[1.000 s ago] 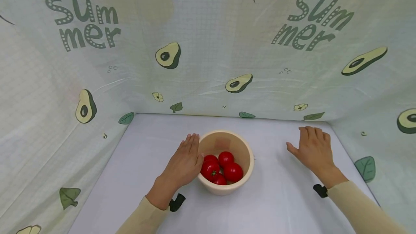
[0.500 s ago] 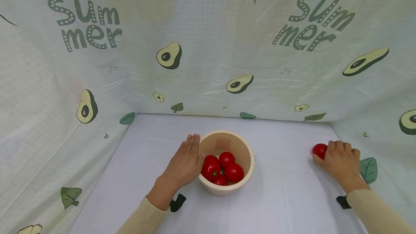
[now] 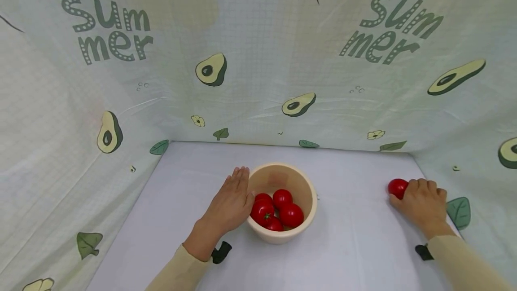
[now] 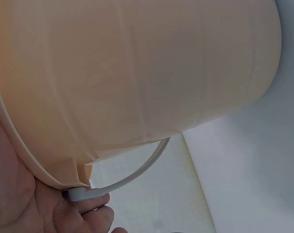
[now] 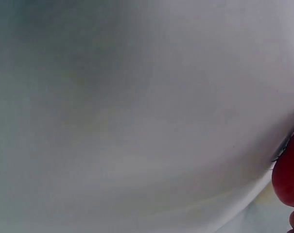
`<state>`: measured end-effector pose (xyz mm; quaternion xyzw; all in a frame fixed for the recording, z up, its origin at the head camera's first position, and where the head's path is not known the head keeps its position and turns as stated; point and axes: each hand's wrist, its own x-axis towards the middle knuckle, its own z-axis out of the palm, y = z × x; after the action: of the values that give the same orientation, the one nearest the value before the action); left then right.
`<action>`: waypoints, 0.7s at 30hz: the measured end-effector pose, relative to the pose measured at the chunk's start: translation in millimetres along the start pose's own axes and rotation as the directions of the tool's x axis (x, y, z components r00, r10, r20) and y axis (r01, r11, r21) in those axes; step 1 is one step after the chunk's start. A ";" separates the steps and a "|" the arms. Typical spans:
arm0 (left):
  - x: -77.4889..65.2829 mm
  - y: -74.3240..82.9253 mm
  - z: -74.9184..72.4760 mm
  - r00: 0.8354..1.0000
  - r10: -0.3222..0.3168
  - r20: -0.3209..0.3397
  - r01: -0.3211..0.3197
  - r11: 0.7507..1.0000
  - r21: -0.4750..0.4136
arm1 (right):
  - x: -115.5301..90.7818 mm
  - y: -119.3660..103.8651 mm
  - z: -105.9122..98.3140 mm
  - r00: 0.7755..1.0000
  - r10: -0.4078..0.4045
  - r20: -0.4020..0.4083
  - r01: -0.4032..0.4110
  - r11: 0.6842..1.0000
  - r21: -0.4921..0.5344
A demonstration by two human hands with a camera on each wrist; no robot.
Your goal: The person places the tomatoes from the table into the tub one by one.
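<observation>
A cream plastic bucket [image 3: 300,187] stands upright on the table, with several red tomatoes [image 3: 291,215] at its bottom. My left hand [image 3: 231,201] lies flat along the bucket's left side, fingers straight and touching the rim. From the left wrist, the bucket wall [image 4: 161,73] fills much of the view, and the palm and fingers are by the pale handle [image 4: 137,174] where it joins the rim. Far to the right, my right hand [image 3: 424,203] curls its fingers round another red tomato [image 3: 397,187], partly hidden by them. That tomato [image 5: 288,170] shows at the right wrist view's edge.
The white table [image 3: 343,246] ends at the back and sides against a hanging cloth [image 3: 258,48] printed with avocados and leaves. The right hand is close to the table's right edge. Black straps [image 3: 221,253] are on both wrists.
My right hand has moved right and slightly nearer, from held open over the table to gripping a tomato. The left hand and bucket have stayed put.
</observation>
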<state>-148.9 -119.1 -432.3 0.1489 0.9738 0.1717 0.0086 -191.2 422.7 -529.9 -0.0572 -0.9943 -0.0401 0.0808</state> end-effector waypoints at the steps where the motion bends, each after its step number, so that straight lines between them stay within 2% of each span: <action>1: 0.1 0.2 -0.2 1.000 0.000 0.001 0.000 1.000 0.001 | 0.8 -2.3 -0.4 1.000 -0.006 -0.005 0.006 1.000 0.007; 7: 0.1 0.0 -0.4 0.999 0.022 -0.025 -0.022 1.000 -0.009 | 9.2 -25.7 -9.9 0.991 -0.084 -0.100 0.089 0.995 0.040; 10: 0.3 -0.5 0.0 0.999 0.026 -0.035 -0.027 1.000 -0.012 | 14.0 -42.3 -19.5 0.973 -0.138 -0.187 0.148 0.988 0.042; 16: -0.1 0.0 -0.8 0.999 0.015 -0.028 -0.016 1.000 -0.017 | 22.5 -80.0 -43.4 0.894 -0.252 -0.371 0.282 0.959 0.029; 21: 0.1 0.6 -1.2 0.999 0.018 -0.027 -0.018 1.000 -0.018 | 24.3 -109.4 -63.1 0.840 -0.319 -0.438 0.366 0.930 0.025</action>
<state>-148.9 -118.9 -431.0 0.1552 0.9709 0.1824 -0.0048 -218.3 311.4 -471.6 0.1360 -0.9469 -0.0121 0.2910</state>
